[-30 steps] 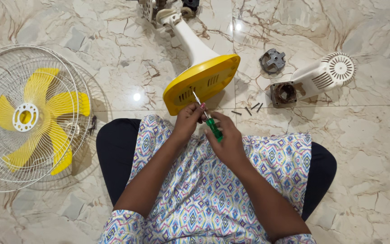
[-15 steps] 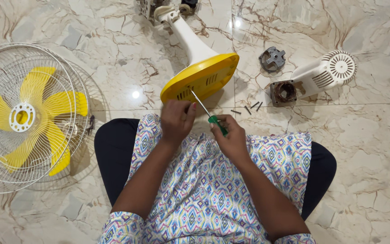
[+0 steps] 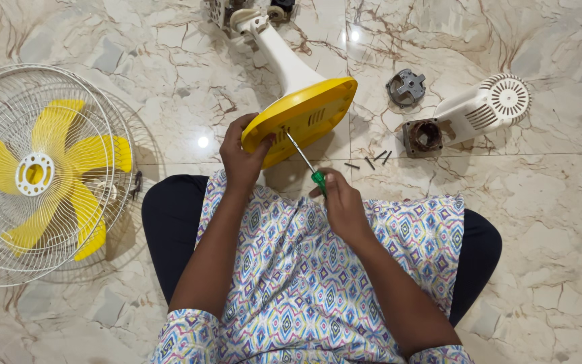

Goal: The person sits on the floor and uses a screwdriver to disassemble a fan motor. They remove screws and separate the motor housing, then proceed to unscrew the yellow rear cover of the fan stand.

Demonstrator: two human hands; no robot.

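Observation:
A yellow fan base on a white stand lies tilted on the marble floor in front of my knees, its underside toward me. My left hand grips the base's lower left rim. My right hand holds a green-handled screwdriver, whose metal shaft points up-left and meets the base's underside.
A white fan guard with a yellow blade inside lies at the left. A white motor housing, a grey metal motor part and several loose screws lie on the floor at the right.
My left hand has moved from beside the screwdriver up to the rim of the yellow base and taken hold of it. The screwdriver tip now rests against the base's underside.

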